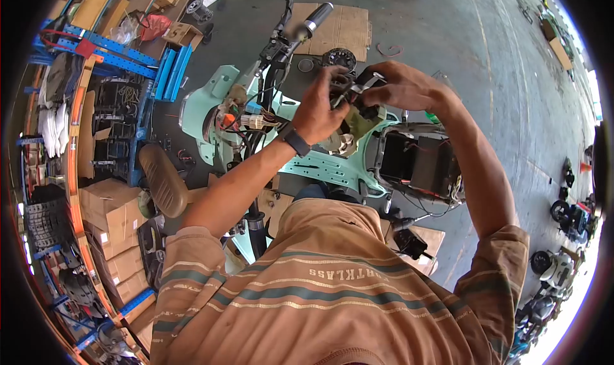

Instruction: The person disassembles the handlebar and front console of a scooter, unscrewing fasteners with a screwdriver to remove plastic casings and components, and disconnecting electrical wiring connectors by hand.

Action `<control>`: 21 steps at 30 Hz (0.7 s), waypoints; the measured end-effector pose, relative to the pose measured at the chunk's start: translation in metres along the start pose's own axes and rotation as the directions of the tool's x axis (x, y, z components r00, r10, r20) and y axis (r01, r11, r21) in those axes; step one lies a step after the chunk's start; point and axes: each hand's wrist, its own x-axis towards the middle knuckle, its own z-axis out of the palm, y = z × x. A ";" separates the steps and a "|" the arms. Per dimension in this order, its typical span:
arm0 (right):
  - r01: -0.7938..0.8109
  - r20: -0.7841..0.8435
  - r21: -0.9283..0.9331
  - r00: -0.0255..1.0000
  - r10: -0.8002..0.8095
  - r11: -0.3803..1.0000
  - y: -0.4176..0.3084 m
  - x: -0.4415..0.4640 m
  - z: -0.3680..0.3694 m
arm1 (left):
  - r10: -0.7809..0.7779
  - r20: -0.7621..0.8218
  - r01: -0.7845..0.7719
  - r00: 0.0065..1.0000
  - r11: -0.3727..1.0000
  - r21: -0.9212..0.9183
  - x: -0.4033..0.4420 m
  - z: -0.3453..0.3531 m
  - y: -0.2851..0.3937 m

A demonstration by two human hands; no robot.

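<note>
My left hand, with a dark band on its wrist, is closed around a small black part with a silver metal piece; its exact kind is hard to make out. My right hand pinches the same part from the other side. Both hands are raised over a partly stripped mint-green scooter. Beneath them lies a yellowish-green cloth or bag on the scooter's floorboard. The handlebar rises to the left of my hands, and loose wires with connectors show by the front panel.
An open black compartment is at the scooter's right end. A brown seat sits at the left, near shelving and cardboard boxes. Flat cardboard and a black wheel lie beyond. Parked scooters line the right.
</note>
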 end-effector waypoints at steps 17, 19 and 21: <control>0.110 0.150 -0.418 0.987 -0.050 0.902 -0.006 0.012 0.018 | -0.044 0.274 -0.005 0.961 0.985 0.175 -0.002 -0.010 -0.024; 0.160 0.194 -0.375 0.977 -0.091 0.913 -0.005 0.017 0.010 | -0.046 0.248 -0.007 0.968 0.978 0.207 -0.004 -0.011 -0.018; 0.210 0.236 -0.328 0.962 -0.136 0.921 -0.001 0.020 0.003 | -0.044 0.237 -0.003 0.971 0.981 0.192 -0.004 -0.013 -0.008</control>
